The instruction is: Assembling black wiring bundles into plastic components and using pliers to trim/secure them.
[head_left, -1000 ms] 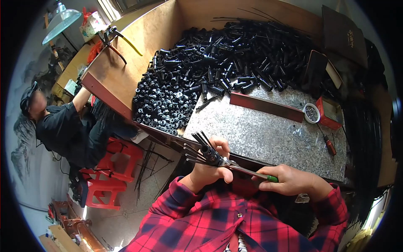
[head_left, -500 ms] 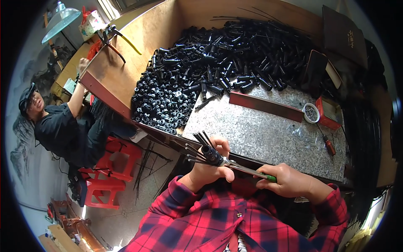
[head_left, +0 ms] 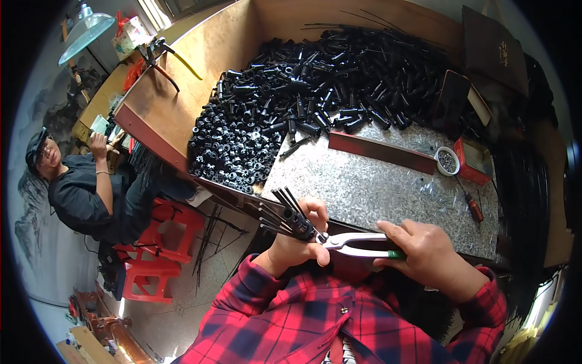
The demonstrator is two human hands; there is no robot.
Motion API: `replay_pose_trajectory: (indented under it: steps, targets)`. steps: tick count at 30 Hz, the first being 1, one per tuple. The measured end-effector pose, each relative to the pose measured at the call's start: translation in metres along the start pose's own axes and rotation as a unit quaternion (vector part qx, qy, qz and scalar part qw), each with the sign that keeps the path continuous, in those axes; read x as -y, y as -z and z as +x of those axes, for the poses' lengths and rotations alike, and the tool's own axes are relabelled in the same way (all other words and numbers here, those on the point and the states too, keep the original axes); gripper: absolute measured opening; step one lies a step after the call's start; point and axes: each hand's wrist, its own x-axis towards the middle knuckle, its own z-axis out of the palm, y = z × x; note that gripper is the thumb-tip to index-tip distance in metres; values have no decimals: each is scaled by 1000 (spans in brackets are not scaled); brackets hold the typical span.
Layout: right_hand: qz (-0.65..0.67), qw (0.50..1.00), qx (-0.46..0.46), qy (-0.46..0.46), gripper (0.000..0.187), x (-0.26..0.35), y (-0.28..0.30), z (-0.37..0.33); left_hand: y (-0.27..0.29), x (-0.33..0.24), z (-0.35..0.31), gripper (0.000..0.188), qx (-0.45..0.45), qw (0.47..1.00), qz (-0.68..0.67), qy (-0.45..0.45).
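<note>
My left hand (head_left: 290,247) is closed around a black ribbed tubular part (head_left: 301,224), tilted, from which several thin black rods (head_left: 276,217) fan out to the upper left. In my right hand (head_left: 421,252) is a pair of pliers (head_left: 334,242) with bright metal handles and a green grip. The handles stand apart, the upper one lying against my fingers. The pliers' jaws meet the lower right end of the black part beside my left thumb; what lies between the jaws is too small to make out.
Black tubular parts (head_left: 339,79) and small black rings (head_left: 227,145) heap behind the speckled board (head_left: 364,188). On it lie a red-edged bar (head_left: 382,153), a white cup of small metal pieces (head_left: 447,161) and a screwdriver (head_left: 474,208). A co-worker (head_left: 85,188) sits left, near red stools (head_left: 148,276).
The pliers' handles have spread apart, and my right hand has opened wider around them. My left hand has tilted the black part slightly. The co-worker's raised hand has come down.
</note>
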Motion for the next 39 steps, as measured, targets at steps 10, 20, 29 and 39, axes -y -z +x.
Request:
replay_pose_trajectory:
  steps: [10,20,29,39]
  targets:
    - [-186,982,-11,41,60,5,20,-8,-14,1,5,75,23,996,-67,49]
    - [-169,983,71,6,57,6,13,-9,-11,0,5,61,65,997,-40,31]
    - [111,993,-23,15,58,-11,-13,-8,-2,-2,2,67,11,977,-208,39]
    - [12,989,-143,-22,40,-27,-3,-16,8,-8,8,49,48,974,-220,-9]
